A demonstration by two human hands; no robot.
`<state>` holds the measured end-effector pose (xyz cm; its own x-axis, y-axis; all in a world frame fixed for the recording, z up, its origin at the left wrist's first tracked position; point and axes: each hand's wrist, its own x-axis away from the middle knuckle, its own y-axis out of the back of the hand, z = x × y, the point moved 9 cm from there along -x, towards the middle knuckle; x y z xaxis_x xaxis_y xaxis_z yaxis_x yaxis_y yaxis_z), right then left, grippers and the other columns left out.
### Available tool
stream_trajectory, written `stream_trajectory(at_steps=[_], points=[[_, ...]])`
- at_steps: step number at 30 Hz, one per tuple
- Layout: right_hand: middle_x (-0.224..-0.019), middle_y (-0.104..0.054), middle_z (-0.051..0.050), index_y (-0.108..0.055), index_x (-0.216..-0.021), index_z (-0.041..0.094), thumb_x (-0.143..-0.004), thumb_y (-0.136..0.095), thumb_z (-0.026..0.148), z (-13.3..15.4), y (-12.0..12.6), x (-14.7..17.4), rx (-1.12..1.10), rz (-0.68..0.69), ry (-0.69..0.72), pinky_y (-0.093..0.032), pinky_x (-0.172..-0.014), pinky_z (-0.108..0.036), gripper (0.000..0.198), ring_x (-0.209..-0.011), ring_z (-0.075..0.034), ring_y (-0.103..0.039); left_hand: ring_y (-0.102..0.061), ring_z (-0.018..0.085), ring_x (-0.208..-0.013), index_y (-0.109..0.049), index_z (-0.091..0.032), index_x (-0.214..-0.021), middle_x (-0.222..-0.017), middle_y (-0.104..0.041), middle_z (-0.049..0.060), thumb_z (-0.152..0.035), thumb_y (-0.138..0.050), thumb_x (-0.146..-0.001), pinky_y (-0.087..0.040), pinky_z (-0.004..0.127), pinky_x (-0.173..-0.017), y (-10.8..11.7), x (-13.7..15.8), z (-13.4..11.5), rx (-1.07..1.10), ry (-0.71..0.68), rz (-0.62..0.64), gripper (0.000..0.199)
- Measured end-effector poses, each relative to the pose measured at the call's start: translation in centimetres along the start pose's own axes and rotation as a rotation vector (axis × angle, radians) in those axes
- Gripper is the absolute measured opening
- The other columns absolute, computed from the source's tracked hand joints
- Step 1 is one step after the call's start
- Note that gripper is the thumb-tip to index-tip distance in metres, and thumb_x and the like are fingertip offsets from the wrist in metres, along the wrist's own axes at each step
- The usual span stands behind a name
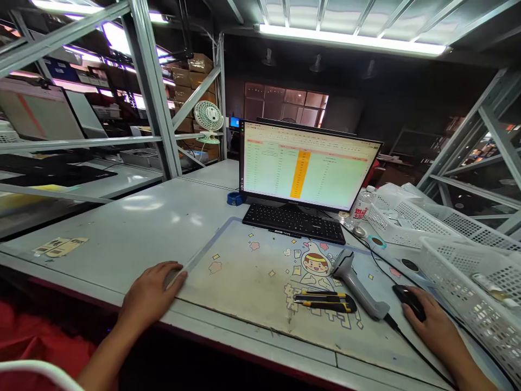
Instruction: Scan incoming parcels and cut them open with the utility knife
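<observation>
My right hand [437, 326] rests over a black computer mouse [409, 303] at the right side of a printed desk mat [244, 277]. My left hand [148, 290] lies at the mat's left edge with its fingers curled. A small grey shape shows between thumb and forefinger, too covered to name. Between the hands, a grey barcode scanner [360, 285] lies on the mat with its cable running toward the front right. Beside it are yellow and black utility knives [325, 301]. Behind these stands a black keyboard [293, 221], below a monitor [272, 168] showing a spreadsheet.
White plastic baskets [459, 271] line the right side, with a bottle [361, 205] near the monitor. A blue tape roll [234, 199] sits left of the keyboard. A small fan [209, 115] is clipped to the metal frame [152, 92]. Labels [61, 247] lie at left.
</observation>
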<state>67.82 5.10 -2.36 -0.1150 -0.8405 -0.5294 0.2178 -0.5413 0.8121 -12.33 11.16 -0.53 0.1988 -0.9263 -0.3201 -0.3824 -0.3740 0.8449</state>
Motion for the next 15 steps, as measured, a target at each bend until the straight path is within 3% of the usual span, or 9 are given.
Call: stream_trajectory(at_steps=[3, 7, 11, 15], points=[[-0.138, -0.068, -0.015, -0.062, -0.137, 0.022, -0.095, -0.052, 0.06, 0.1, 0.0, 0.0, -0.018, 0.012, -0.004, -0.055, -0.111, -0.053, 0.058, -0.123, -0.036, -0.069, -0.067, 0.038, -0.121, -0.075, -0.02, -0.12, -0.13, -0.074, 0.013, -0.067, -0.038, -0.093, -0.053, 0.052, -0.107, 0.0, -1.7, -2.3, -0.058, -0.056, 0.101, 0.066], [-0.14, -0.067, -0.015, -0.063, -0.135, 0.022, -0.096, -0.051, 0.062, 0.0, -0.1, -0.1, -0.018, 0.011, -0.027, -0.055, -0.11, -0.054, 0.057, -0.124, -0.036, -0.069, -0.067, 0.035, -0.125, -0.074, -0.021, -0.128, -0.137, -0.073, 0.011, -0.067, -0.047, -0.092, -0.052, 0.047, -0.109, -0.6, -5.9, -9.4, 0.06, -0.22, 0.219, 0.064], [-0.14, -0.067, -0.015, -0.067, -0.131, 0.023, -0.095, -0.051, 0.063, -0.1, -0.3, -0.3, -0.032, 0.005, -0.032, -0.057, -0.106, -0.055, 0.057, -0.123, -0.037, -0.07, -0.069, 0.031, -0.123, -0.073, -0.021, -0.126, -0.134, -0.074, 0.01, -0.052, -0.055, -0.095, -0.054, 0.041, -0.107, -3.1, -10.7, -16.4, 0.197, -0.276, 0.22, 0.048], [-0.14, -0.067, -0.014, -0.068, -0.13, 0.025, -0.096, -0.05, 0.063, 0.2, -0.2, -0.3, -0.026, -0.006, -0.016, -0.058, -0.105, -0.055, 0.055, -0.124, -0.037, -0.07, -0.072, 0.027, -0.117, -0.072, -0.018, -0.123, -0.127, -0.076, 0.011, -0.037, -0.059, -0.097, -0.055, 0.035, -0.104, -7.1, -14.4, -20.0, 0.208, -0.242, 0.178, 0.035]])
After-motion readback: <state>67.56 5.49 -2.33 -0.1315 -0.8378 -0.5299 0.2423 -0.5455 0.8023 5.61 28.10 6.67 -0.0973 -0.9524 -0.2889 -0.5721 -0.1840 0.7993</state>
